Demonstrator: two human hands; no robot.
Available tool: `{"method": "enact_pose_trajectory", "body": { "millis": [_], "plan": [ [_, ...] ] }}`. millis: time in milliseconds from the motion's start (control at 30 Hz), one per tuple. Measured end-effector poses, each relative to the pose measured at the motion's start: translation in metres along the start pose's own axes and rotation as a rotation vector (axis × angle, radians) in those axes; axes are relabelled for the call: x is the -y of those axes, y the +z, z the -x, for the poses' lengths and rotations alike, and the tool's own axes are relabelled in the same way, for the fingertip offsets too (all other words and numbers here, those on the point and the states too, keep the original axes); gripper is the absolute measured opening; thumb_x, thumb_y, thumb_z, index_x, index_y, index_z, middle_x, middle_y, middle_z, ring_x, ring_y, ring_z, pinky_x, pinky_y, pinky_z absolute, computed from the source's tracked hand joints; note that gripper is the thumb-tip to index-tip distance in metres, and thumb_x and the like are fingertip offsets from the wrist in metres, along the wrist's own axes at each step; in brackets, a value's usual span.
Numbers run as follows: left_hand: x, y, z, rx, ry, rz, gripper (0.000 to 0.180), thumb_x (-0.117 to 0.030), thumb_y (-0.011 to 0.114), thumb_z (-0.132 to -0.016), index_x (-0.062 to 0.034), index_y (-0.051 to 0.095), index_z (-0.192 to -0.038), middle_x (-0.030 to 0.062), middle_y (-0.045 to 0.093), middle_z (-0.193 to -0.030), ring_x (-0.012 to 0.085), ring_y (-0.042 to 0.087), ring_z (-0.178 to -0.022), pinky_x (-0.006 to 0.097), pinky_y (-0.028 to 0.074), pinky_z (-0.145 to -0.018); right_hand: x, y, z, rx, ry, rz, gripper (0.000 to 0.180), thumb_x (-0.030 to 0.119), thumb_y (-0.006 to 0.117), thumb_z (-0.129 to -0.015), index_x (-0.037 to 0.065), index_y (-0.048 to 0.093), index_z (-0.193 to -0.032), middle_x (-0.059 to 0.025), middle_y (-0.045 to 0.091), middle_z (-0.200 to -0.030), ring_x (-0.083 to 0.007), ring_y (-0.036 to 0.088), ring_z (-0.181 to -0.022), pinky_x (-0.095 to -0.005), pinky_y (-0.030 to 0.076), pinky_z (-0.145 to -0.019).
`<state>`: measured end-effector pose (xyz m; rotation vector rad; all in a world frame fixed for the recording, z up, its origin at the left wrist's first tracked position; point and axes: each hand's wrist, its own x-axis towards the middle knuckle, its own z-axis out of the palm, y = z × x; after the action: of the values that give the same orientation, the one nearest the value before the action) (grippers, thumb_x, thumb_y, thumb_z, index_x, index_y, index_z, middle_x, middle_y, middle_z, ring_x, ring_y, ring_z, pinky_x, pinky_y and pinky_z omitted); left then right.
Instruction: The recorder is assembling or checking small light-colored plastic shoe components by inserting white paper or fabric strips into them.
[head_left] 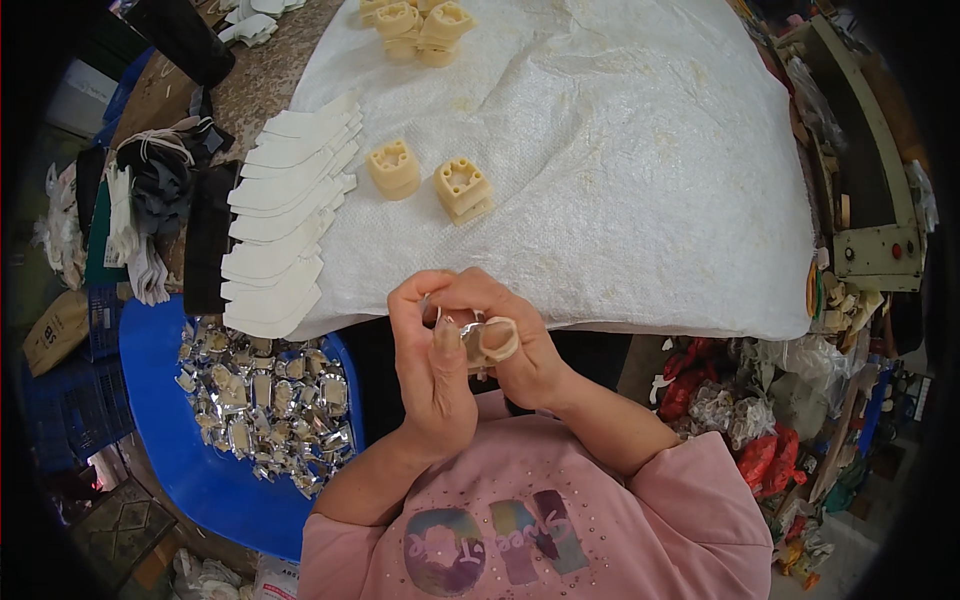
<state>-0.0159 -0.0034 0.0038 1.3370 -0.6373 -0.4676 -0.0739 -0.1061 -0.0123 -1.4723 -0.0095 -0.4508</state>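
Note:
My left hand [432, 375] and my right hand [525, 345] meet just off the near edge of a white woven cloth. Between them they grip a small cream plastic part [498, 340] with a round opening and a shiny silver piece beside it. My left thumb presses near the silver piece, while my right fingers wrap over the far side. The fingers hide much of the part. Two cream plastic blocks [463, 188] with holes in their tops stand farther off on the white cloth [640, 180]. More cream blocks [425, 28] are grouped at the far edge.
Overlapping white flat pieces [290, 215] fan along the cloth's left side. A blue tub [165, 430] at lower left holds many small silver-and-cream parts [270, 400]. To the right are a green metal machine box [880, 250] and a heap of plastic bags [740, 410].

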Motion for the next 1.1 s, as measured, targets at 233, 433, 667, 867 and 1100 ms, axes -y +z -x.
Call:
{"method": "enact_pose_trajectory", "body": {
  "millis": [233,433,667,867,1100],
  "plan": [
    [-0.002,-0.002,-0.005,-0.045,-0.082,0.173,0.035,-0.019,0.036,-0.095,-0.0013,0.032,-0.125,0.0062,0.048,-0.099,0.0067,0.048,-0.080,0.022,0.040,-0.069,0.003,0.009,0.005,-0.076,0.047,-0.115,0.034,0.008,0.043,-0.091,0.003,0.049,-0.123,-0.0125,0.051,-0.108,-0.0242,0.049,-0.098,-0.0320,0.040,-0.086],
    [0.005,-0.011,-0.001,0.066,-0.125,0.163,0.043,-0.026,0.039,-0.096,-0.0029,0.027,-0.131,0.0056,0.050,-0.098,0.0070,0.049,-0.078,0.021,0.041,-0.067,0.005,0.006,0.004,-0.065,0.114,0.052,0.035,0.009,0.043,-0.092,0.004,0.047,-0.126,-0.0101,0.050,-0.103,-0.0206,0.053,-0.085,-0.0298,0.044,-0.074],
    [0.002,-0.018,-0.008,0.102,-0.272,0.417,0.082,-0.067,0.027,-0.089,-0.0093,0.008,-0.145,0.0077,0.058,-0.087,0.0111,0.052,-0.067,0.021,0.041,-0.055,0.018,-0.003,-0.005,-0.118,0.208,0.008,0.035,0.012,0.044,-0.094,0.006,0.047,-0.128,-0.0098,0.047,-0.098,-0.0138,0.053,-0.068,-0.0246,0.047,-0.054],
    [0.002,-0.021,-0.010,0.252,-0.029,0.144,0.080,-0.055,0.031,-0.094,0.0034,0.004,-0.141,0.0106,0.056,-0.088,0.0122,0.052,-0.072,0.023,0.043,-0.060,0.031,-0.018,-0.019,-0.002,0.364,0.219,0.017,0.016,0.058,-0.091,-0.001,0.056,-0.092,-0.0030,0.052,-0.076,-0.0098,0.055,-0.061,-0.0234,0.046,-0.055],
    [0.000,-0.004,-0.004,0.032,-0.018,-0.096,0.081,-0.060,0.027,-0.092,0.0060,0.015,-0.138,0.0159,0.031,-0.132,0.0107,0.051,-0.081,0.023,0.044,-0.068,0.017,-0.022,-0.007,0.046,0.328,-0.182,0.016,0.014,0.056,-0.091,-0.001,0.055,-0.095,-0.0070,0.054,-0.083,-0.0112,0.055,-0.069,-0.0248,0.046,-0.060]
  ]
}}
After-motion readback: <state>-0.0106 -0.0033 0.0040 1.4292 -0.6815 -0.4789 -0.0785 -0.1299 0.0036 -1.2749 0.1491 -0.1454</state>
